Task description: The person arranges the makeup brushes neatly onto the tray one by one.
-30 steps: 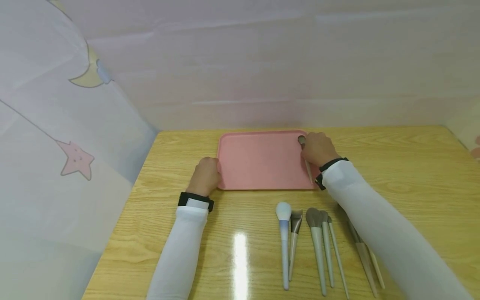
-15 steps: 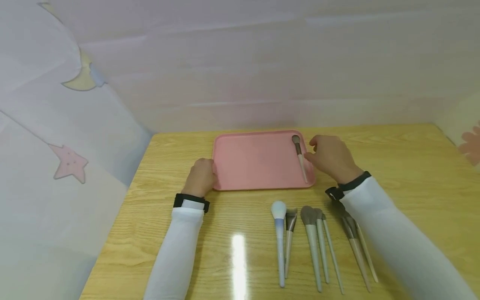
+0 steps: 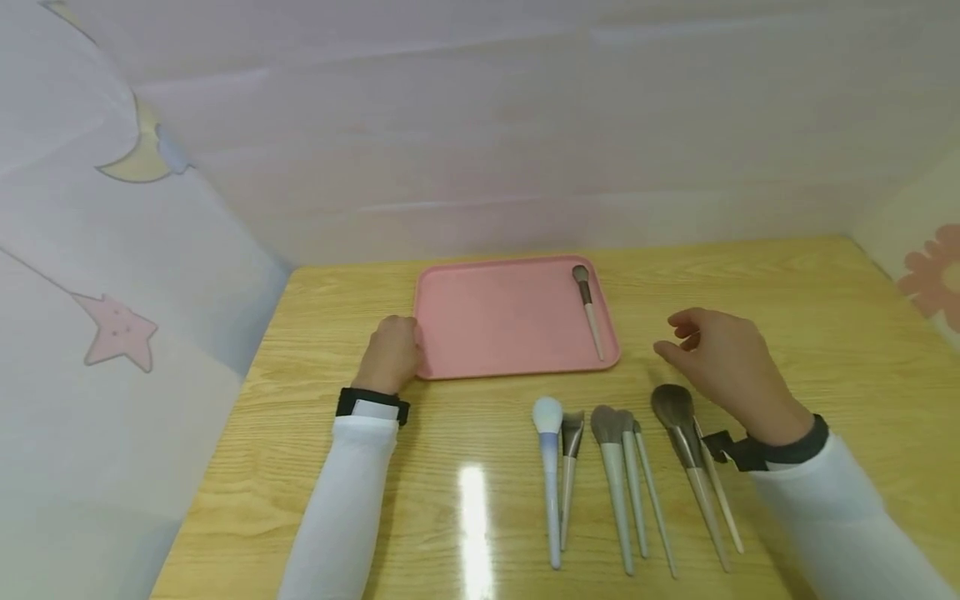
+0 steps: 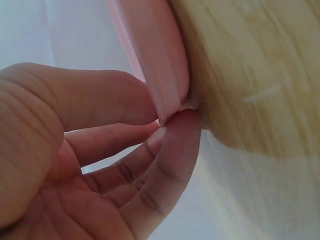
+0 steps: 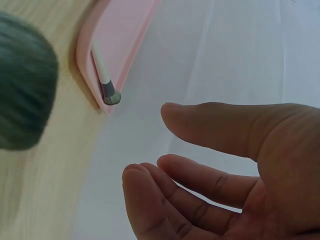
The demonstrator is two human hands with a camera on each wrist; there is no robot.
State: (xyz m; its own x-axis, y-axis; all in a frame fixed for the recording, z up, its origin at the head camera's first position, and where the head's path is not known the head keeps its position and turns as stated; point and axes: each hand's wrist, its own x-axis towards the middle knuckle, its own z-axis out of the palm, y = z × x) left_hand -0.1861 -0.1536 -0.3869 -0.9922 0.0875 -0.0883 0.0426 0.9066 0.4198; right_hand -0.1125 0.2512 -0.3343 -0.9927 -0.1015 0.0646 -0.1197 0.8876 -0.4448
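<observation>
At the left short side of the pink tray (image 3: 495,321), my left hand (image 3: 390,354) pinches the rim; in the left wrist view the thumb lies on one side of the edge and the fingers on the other. A makeup brush (image 3: 588,308) with a dark head and pale handle lies inside the tray along its right side. My right hand (image 3: 731,367) hovers over the table to the right of the tray, fingers loosely bent, holding nothing. Nearest to it is a big dark-bristled brush (image 3: 692,458), whose head (image 5: 25,82) looms blurred in the right wrist view.
Several more brushes lie handle-forward before the tray: a white-and-blue one (image 3: 550,467), a brown-headed one (image 3: 572,442), a grey-headed one (image 3: 613,467) with two slimmer ones, and a thin pale handle (image 3: 723,500). A draped wall cloth (image 3: 480,150) rises behind the wooden table.
My right hand has let go of the brush, leaving it in the tray, and has moved right and toward me, off the tray. The left hand keeps its grip on the rim.
</observation>
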